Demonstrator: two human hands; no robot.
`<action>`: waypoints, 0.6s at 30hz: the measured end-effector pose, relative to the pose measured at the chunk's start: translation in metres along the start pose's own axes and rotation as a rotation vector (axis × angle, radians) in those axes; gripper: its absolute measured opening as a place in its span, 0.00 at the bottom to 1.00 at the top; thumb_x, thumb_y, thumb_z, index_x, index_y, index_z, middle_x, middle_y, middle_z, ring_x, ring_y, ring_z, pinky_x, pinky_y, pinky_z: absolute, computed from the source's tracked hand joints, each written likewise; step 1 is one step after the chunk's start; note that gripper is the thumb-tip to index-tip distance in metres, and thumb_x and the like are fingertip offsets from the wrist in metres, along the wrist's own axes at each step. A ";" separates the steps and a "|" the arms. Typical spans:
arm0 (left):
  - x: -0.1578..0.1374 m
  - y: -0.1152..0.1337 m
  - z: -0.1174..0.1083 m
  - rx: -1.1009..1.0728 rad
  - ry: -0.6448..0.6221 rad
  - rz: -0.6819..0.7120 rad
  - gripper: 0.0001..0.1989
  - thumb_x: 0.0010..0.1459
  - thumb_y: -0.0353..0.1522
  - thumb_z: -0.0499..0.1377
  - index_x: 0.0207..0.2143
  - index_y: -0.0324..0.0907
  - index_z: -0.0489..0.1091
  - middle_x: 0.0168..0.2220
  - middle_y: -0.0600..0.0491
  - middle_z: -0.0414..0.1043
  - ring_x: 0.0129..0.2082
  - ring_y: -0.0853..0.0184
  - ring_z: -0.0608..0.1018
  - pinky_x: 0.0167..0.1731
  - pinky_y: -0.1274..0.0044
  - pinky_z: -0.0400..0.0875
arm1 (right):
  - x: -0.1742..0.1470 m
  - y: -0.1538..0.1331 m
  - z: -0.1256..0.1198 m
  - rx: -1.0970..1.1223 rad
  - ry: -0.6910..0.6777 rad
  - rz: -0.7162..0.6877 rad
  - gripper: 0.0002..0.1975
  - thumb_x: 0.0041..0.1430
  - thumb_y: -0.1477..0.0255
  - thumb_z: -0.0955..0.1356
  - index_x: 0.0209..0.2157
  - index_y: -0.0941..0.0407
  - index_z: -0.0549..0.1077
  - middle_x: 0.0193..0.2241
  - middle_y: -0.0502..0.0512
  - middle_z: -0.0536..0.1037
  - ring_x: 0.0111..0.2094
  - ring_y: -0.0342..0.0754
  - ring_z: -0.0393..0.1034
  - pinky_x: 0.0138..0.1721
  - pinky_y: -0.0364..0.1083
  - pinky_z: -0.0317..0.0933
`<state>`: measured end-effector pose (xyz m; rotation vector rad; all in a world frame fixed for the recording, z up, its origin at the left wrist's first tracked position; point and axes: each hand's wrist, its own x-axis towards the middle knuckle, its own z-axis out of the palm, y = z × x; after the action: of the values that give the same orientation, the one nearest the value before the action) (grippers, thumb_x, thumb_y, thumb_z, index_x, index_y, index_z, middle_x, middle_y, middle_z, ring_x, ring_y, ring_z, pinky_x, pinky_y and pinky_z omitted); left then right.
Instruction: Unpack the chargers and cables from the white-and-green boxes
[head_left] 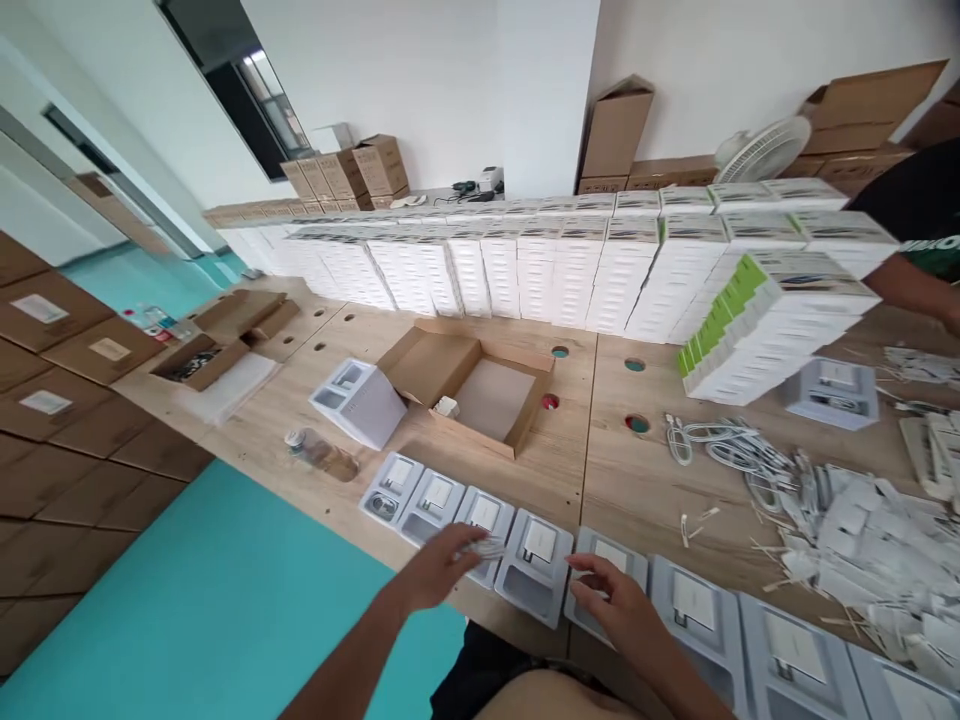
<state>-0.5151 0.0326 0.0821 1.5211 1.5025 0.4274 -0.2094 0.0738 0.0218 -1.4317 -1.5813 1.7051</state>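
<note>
A row of pale grey plastic trays (529, 595) runs along the table's near edge, each holding a flat white box-shaped piece (540, 540). In the leftmost tray a coiled cable (384, 506) sits in the lower compartment. My left hand (439, 568) is closed on a blurred bundle of white cables (489, 547), above the third tray from the left. My right hand (611, 598) hovers over the fifth tray (634, 568), thumb and fingers apart, with nothing visible in it. Its palm is turned away, and it hides part of that tray.
An open cardboard box (517, 440) and stacked empty trays (364, 405) stand behind the row, with a plastic bottle (322, 455) nearby. Loose white cables (735, 445) and a heap of white scraps (870, 550) lie right. White boxes (540, 270) form a wall behind. Another person's arm (919, 290) shows right.
</note>
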 end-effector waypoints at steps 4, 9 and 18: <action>-0.017 -0.064 -0.057 0.292 0.124 0.040 0.18 0.63 0.42 0.50 0.53 0.49 0.68 0.50 0.47 0.70 0.53 0.54 0.67 0.51 0.63 0.64 | -0.006 0.007 0.000 -0.083 -0.028 0.050 0.19 0.56 0.59 0.65 0.45 0.54 0.73 0.41 0.57 0.77 0.43 0.54 0.71 0.45 0.51 0.63; -0.012 -0.116 -0.049 0.534 0.312 0.127 0.15 0.64 0.35 0.49 0.50 0.50 0.69 0.56 0.48 0.66 0.58 0.55 0.64 0.55 0.59 0.60 | -0.006 0.001 0.002 -0.138 -0.023 0.036 0.19 0.55 0.60 0.64 0.44 0.53 0.74 0.42 0.56 0.77 0.43 0.54 0.71 0.44 0.50 0.63; -0.020 -0.148 0.027 0.787 0.620 0.136 0.15 0.62 0.27 0.49 0.49 0.44 0.69 0.59 0.44 0.62 0.60 0.57 0.65 0.59 0.59 0.57 | -0.003 0.019 -0.008 -0.142 0.061 0.070 0.20 0.54 0.58 0.65 0.44 0.53 0.75 0.42 0.57 0.78 0.44 0.54 0.72 0.45 0.50 0.65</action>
<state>-0.5859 -0.0217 -0.0411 2.2408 2.2203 0.4316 -0.1949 0.0704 0.0071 -1.6095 -1.6657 1.5983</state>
